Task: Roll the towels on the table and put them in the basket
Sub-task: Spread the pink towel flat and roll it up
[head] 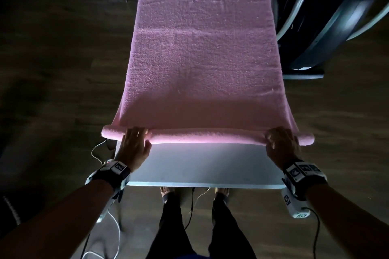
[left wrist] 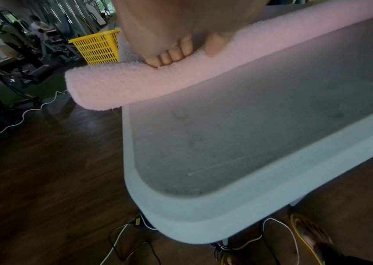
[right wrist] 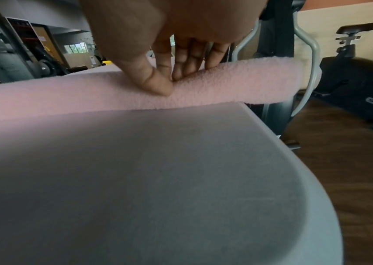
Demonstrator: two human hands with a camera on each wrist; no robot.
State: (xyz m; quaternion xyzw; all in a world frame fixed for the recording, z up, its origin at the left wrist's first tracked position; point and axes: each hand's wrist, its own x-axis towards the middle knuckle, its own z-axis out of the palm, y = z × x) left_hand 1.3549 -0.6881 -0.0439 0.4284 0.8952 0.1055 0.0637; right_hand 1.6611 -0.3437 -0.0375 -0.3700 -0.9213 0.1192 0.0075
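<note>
A long pink towel (head: 202, 59) lies spread along the white table (head: 206, 166), its near end turned into a thin roll (head: 206, 135) that overhangs both table sides. My left hand (head: 135, 139) curls its fingers over the roll's left part, thumb on the front, as the left wrist view shows on the roll (left wrist: 135, 80). My right hand (head: 277, 137) pinches the roll's right part; in the right wrist view thumb and fingers press into the roll (right wrist: 237, 84). A yellow basket (left wrist: 98, 47) stands beyond the table's far left side.
Exercise machines (head: 328, 17) stand close to the table's right side, and an exercise bike (right wrist: 360, 86) sits further right. Cables (left wrist: 22, 118) trail over the dark wooden floor on the left and under the table's near edge. A person (left wrist: 38, 26) sits far off by gym equipment.
</note>
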